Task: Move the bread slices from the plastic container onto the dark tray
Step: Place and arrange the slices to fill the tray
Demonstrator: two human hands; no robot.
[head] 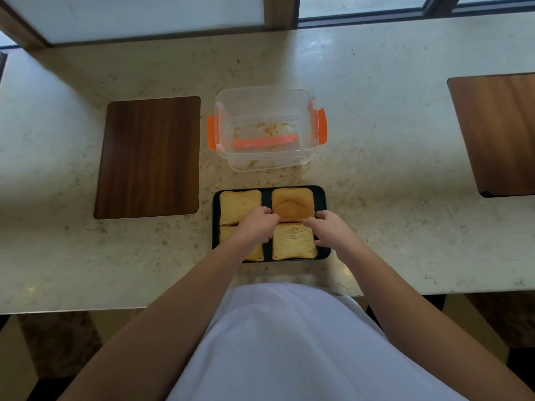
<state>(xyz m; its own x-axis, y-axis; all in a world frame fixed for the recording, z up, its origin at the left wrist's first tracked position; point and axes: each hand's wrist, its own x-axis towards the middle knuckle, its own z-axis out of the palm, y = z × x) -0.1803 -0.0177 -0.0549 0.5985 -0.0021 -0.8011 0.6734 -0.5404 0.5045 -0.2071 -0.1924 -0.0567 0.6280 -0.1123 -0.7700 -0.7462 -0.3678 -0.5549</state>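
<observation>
- Nearest the person, the dark tray [321, 195] lies on the counter [405, 227], close to its front edge, with four bread slices on it in two rows.
- The near right slice [293, 241] lies flat and fully on the tray; the near left slice [256, 254] is mostly hidden under the left forearm.
- The left hand [257, 225] rests over the tray's middle, fingers curled and tips at the near left edge of the far right slice [293, 204]. Its grip looks narrow, but I cannot tell whether it pinches the crust or only touches it.
- The right hand [330, 230] sits at the tray's right side, fingers part spread, tips at the seam between the two right slices; it holds nothing that I can see.
- The step in hand seems to be settling the browner far right slice. Best nudge it lightly by the edges, keep it inside the rim, and avoid pressing on the soft crumb.
- The far left slice [239, 205] lies square and needs nothing.
- Farther off, the plastic container [263, 95] stands open, holding only crumbs; the transfer looks all but complete.
</observation>
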